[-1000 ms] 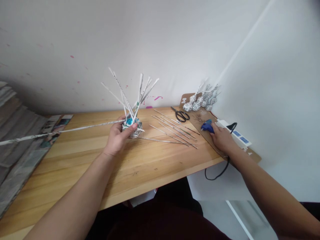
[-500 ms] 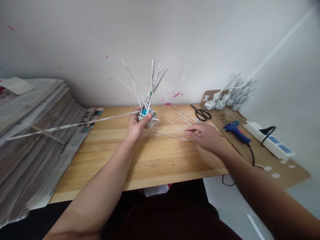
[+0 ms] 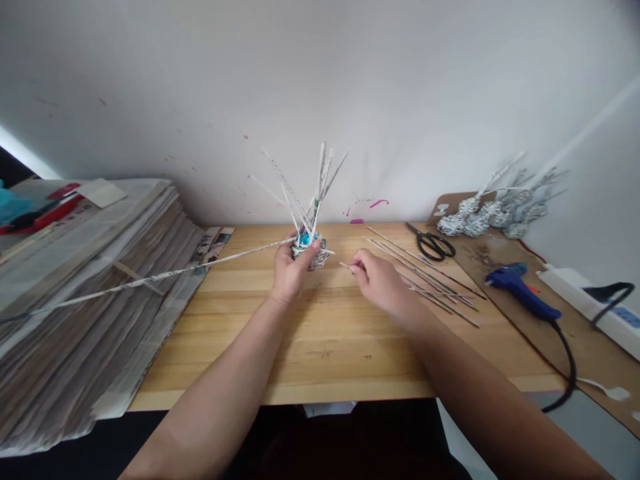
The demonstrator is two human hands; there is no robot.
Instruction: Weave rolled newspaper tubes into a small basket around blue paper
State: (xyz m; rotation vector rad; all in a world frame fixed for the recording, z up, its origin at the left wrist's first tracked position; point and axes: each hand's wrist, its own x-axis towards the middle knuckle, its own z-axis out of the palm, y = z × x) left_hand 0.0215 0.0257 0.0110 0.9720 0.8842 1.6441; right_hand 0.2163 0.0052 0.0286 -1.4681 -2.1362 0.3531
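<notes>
My left hand [image 3: 291, 269] is wrapped round a small woven paper basket [image 3: 316, 252] that stands on the wooden table [image 3: 320, 347]. Several rolled paper sticks rise from the basket, and one long stick [image 3: 150, 279] runs out to the left over the newspaper stack. My right hand [image 3: 381, 283] is just right of the basket, fingers pinched on the end of a thin paper stick [image 3: 345, 267]. More loose paper sticks [image 3: 430, 283] lie on the table behind and right of that hand.
A tall stack of newspapers [image 3: 75, 293] fills the left side. Black scissors [image 3: 433, 243], a blue glue gun [image 3: 520, 300] with its cord, several finished woven pieces [image 3: 493, 217] and a white power strip [image 3: 595, 310] lie at the right, partly on a brown board [image 3: 585, 353].
My right hand left the glue gun, crossed left over the loose sticks and pinched one near the basket. The view swung left, showing more of the newspaper stack.
</notes>
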